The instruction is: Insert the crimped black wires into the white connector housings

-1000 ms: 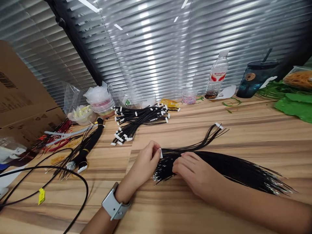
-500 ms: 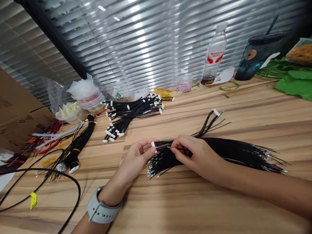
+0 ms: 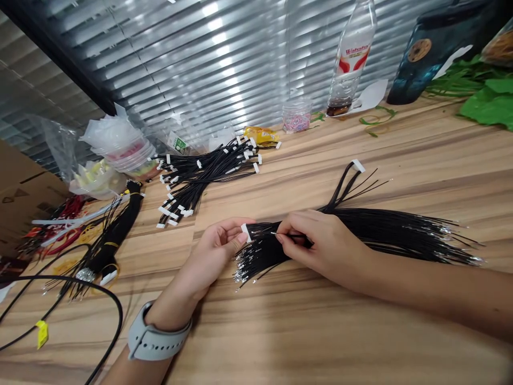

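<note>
Since the previous frame the head camera has tilted, so everything on the table sits higher and further left in view, while my hands keep nearly the same pose. My left hand (image 3: 214,251): fingers (image 3: 234,224) closed narrowly on a small white plastic connector (image 3: 244,232), at the near end of a loose bundle of thin black wires (image 3: 395,235) lying flat on the light wood-grain table (image 3: 320,337). My right hand (image 3: 324,246): thumb and forefinger pinched on a single thin wire with a bare metal tip (image 3: 273,233), just beside that connector. A grey strapped smartwatch (image 3: 156,339) sits on my left wrist. Further up the table lies a heap of black wires ending in white connectors (image 3: 208,179), well apart from my hands
</note>
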A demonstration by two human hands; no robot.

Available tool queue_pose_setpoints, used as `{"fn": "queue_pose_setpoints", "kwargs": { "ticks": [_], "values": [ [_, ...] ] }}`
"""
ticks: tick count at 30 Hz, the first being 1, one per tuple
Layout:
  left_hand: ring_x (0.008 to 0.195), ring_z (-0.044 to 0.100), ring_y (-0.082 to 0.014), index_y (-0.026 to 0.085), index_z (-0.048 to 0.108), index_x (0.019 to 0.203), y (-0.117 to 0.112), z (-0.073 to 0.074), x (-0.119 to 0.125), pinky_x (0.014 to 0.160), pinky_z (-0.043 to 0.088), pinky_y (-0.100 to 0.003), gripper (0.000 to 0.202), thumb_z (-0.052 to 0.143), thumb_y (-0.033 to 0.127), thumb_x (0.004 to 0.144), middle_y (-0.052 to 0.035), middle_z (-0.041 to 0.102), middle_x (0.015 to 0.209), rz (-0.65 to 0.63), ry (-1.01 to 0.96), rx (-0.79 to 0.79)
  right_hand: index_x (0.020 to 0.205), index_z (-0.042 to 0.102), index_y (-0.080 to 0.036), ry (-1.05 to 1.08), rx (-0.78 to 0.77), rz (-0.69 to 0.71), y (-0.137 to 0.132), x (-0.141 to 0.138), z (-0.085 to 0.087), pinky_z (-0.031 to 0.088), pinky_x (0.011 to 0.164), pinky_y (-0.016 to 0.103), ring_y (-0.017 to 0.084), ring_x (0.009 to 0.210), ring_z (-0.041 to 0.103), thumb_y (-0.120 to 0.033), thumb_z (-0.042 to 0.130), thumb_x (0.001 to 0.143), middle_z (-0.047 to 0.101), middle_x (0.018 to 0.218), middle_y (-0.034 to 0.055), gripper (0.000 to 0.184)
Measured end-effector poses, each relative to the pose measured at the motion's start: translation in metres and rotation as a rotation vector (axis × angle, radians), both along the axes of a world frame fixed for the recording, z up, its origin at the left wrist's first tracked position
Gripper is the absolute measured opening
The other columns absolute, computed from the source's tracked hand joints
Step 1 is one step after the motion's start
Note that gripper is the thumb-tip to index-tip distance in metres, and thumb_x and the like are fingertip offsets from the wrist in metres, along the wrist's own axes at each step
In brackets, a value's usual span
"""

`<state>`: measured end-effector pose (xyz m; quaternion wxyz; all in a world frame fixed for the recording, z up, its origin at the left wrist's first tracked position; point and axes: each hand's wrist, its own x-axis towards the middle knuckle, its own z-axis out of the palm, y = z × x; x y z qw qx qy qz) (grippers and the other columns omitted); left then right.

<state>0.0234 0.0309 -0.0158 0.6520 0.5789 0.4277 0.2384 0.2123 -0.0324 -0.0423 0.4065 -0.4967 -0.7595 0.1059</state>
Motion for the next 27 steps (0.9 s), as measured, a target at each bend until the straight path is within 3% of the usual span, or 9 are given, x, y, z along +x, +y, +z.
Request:
{"fn": "queue_pose_setpoints", "kwargs": {
  "ticks": [3, 6, 9, 11, 13, 17, 20, 23, 27],
  "values": [
    [0.074, 0.062, -0.0139, 0.015, 0.066, 0.097, 0.000, 0.000, -0.001, 0.070, 0.046, -0.023, 0.027, 0.070, 0.024, 0.071, -0.0047, 0.070, 0.081, 0.001, -0.015, -0.004, 0.074, 0.055, -0.017, -0.059, 0.049, 0.029, -0.001, -0.001, -0.001, 0.039, 0.060, 0.024, 0.011, 0.062, 0.050, -0.017, 0.048, 0.083, 0.058, 0.067, 0.0000, 0.013],
    [0.074, 0.061, -0.0113, 0.017, 0.066, 0.097, -0.001, 0.004, -0.002, 0.067, 0.045, -0.019, 0.026, 0.069, 0.023, 0.073, -0.0035, 0.070, 0.084, 0.017, -0.027, -0.022, 0.077, 0.057, -0.015, -0.219, 0.204, 0.162, -0.003, -0.003, 0.002, 0.040, 0.062, 0.027, 0.014, 0.065, 0.050, -0.020, 0.046, 0.085, 0.058, 0.069, 0.0030, 0.014],
    [0.074, 0.061, -0.0107, 0.020, 0.066, 0.100, -0.004, 0.012, -0.003, 0.059, 0.043, -0.016, 0.027, 0.068, 0.026, 0.074, -0.0030, 0.069, 0.090, 0.080, -0.022, -0.049, 0.090, 0.057, -0.012, -0.312, 0.326, 0.112, -0.003, -0.003, 0.009, 0.042, 0.073, 0.035, 0.022, 0.084, 0.053, -0.033, 0.048, 0.085, 0.060, 0.091, 0.0131, 0.023],
    [0.074, 0.062, -0.0118, 0.021, 0.065, 0.102, -0.006, 0.016, -0.002, 0.060, 0.044, -0.018, 0.030, 0.068, 0.029, 0.074, -0.0031, 0.069, 0.092, 0.117, -0.036, -0.031, 0.101, 0.054, -0.011, -0.335, 0.272, -0.018, 0.001, 0.002, 0.015, 0.039, 0.081, 0.041, 0.028, 0.098, 0.051, -0.035, 0.054, 0.082, 0.057, 0.106, 0.0167, 0.030],
    [0.082, 0.063, -0.0149, 0.022, 0.062, 0.108, -0.009, 0.018, 0.000, 0.067, 0.047, -0.022, 0.036, 0.066, 0.034, 0.075, -0.0039, 0.068, 0.097, 0.131, -0.079, 0.022, 0.101, 0.054, -0.014, -0.316, 0.103, -0.029, 0.008, 0.010, 0.021, 0.039, 0.080, 0.040, 0.026, 0.094, 0.054, -0.028, 0.056, 0.081, 0.060, 0.100, 0.0120, 0.025],
    [0.113, 0.050, -0.0235, 0.021, 0.049, 0.123, -0.023, 0.018, 0.014, 0.093, 0.040, -0.036, 0.049, 0.055, 0.045, 0.080, -0.0082, 0.058, 0.119, 0.144, 0.012, 0.368, 0.087, 0.056, -0.016, -0.129, -0.234, 0.196, 0.020, 0.023, 0.031, 0.041, 0.065, 0.025, 0.014, 0.072, 0.057, -0.020, 0.047, 0.086, 0.063, 0.079, 0.0022, 0.010],
    [0.110, 0.049, -0.0285, 0.019, 0.055, 0.114, -0.039, 0.023, 0.031, 0.095, 0.035, -0.044, 0.045, 0.053, 0.048, 0.080, -0.0105, 0.058, 0.116, -0.060, 0.348, 0.713, 0.086, 0.057, -0.015, -0.048, -0.268, 0.234, 0.019, 0.023, 0.038, 0.040, 0.064, 0.024, 0.014, 0.073, 0.056, -0.021, 0.047, 0.086, 0.062, 0.081, 0.0021, 0.012],
    [0.104, 0.051, -0.0350, 0.016, 0.061, 0.104, -0.050, 0.027, 0.049, 0.091, 0.034, -0.049, 0.052, 0.053, 0.058, 0.075, -0.0151, 0.062, 0.107, -0.185, 0.601, 0.892, 0.086, 0.058, -0.014, 0.002, -0.291, 0.249, 0.015, 0.019, 0.044, 0.039, 0.064, 0.024, 0.013, 0.072, 0.054, -0.022, 0.048, 0.086, 0.061, 0.079, 0.0012, 0.012],
    [0.118, 0.042, -0.0378, 0.014, 0.052, 0.119, -0.051, 0.014, 0.069, 0.099, 0.029, -0.051, 0.064, 0.056, 0.058, 0.073, -0.0178, 0.054, 0.122, -0.231, 0.576, 1.007, 0.084, 0.057, -0.014, 0.049, -0.246, 0.237, 0.017, 0.018, 0.050, 0.040, 0.066, 0.023, 0.012, 0.073, 0.053, -0.020, 0.046, 0.086, 0.059, 0.080, -0.0001, 0.012]
  ]
}}
